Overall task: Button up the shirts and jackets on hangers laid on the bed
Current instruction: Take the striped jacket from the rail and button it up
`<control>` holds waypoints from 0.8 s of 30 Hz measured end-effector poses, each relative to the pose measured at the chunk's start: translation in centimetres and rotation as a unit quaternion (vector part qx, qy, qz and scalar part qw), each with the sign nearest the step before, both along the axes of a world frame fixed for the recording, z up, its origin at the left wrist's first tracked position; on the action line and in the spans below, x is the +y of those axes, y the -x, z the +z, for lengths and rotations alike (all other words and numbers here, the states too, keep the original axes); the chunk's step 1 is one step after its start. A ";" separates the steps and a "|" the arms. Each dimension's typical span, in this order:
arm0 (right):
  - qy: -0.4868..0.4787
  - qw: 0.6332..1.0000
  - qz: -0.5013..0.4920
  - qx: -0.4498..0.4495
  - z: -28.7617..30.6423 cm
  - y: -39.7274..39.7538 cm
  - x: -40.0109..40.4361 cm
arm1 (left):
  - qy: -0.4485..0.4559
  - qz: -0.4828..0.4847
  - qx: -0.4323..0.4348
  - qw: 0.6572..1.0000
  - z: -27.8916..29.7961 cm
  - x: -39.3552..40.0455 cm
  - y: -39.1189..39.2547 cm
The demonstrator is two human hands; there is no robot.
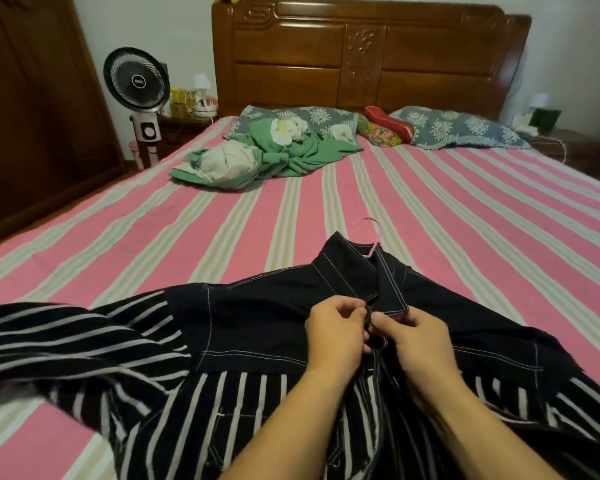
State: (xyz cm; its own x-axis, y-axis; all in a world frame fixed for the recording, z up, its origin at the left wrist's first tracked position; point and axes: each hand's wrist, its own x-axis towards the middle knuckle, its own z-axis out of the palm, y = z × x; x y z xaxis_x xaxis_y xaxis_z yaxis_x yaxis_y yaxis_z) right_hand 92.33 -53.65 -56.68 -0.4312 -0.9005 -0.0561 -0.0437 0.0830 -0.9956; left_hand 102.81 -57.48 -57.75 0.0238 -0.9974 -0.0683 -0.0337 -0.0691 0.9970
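Note:
A dark navy shirt with white stitching and black-and-white striped lower panels and sleeves lies face up on the bed, collar pointing away from me. A pink hanger sticks out of the collar. My left hand pinches the left edge of the front placket just below the collar. My right hand pinches the right edge beside it, thumb pressed at a dark button. Both hands meet at the shirt's centre line, and the button itself is mostly hidden between the fingers.
The bed has a pink and cream striped sheet. A crumpled green and white cloth lies near two patterned pillows at the wooden headboard. A standing fan and a dark wardrobe are at the left.

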 end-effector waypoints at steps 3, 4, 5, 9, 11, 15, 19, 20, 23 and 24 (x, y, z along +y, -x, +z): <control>0.016 1.000 0.002 -0.011 0.8 -0.2 0.4 | 0.064 -0.024 -0.109 0.992 0.8 1.4 -0.1; 0.016 1.000 0.001 -0.019 1.3 -0.4 0.6 | 0.079 -0.037 -0.141 0.986 1.2 2.0 -0.2; 0.012 0.999 -0.001 -0.032 1.7 -0.6 0.8 | 0.090 -0.044 -0.168 0.981 1.7 2.5 -0.3; 0.010 0.999 0.001 -0.038 4.0 -1.4 2.0 | 0.090 -0.015 -0.219 0.971 5.0 4.4 -0.8; 0.010 1.000 0.023 -0.017 5.3 -1.7 3.2 | 0.077 0.019 -0.193 0.978 6.5 5.6 -1.3; -0.001 0.997 0.076 -0.002 5.6 -1.9 6.9 | 0.046 0.060 -0.132 0.988 6.9 9.0 -2.3; 0.028 0.992 0.120 0.011 3.5 -1.5 9.0 | 0.014 0.026 -0.111 0.993 5.3 10.0 -3.0; 0.038 0.990 0.130 0.027 3.3 -1.4 8.8 | 0.015 0.027 -0.107 0.994 5.3 9.7 -3.2; 0.062 0.986 0.137 0.068 3.7 -1.3 8.5 | 0.018 0.026 -0.096 0.995 5.6 9.1 -3.4; 0.074 0.984 0.134 0.091 3.8 -1.3 8.3 | 0.018 0.018 -0.094 0.995 5.8 9.2 -3.4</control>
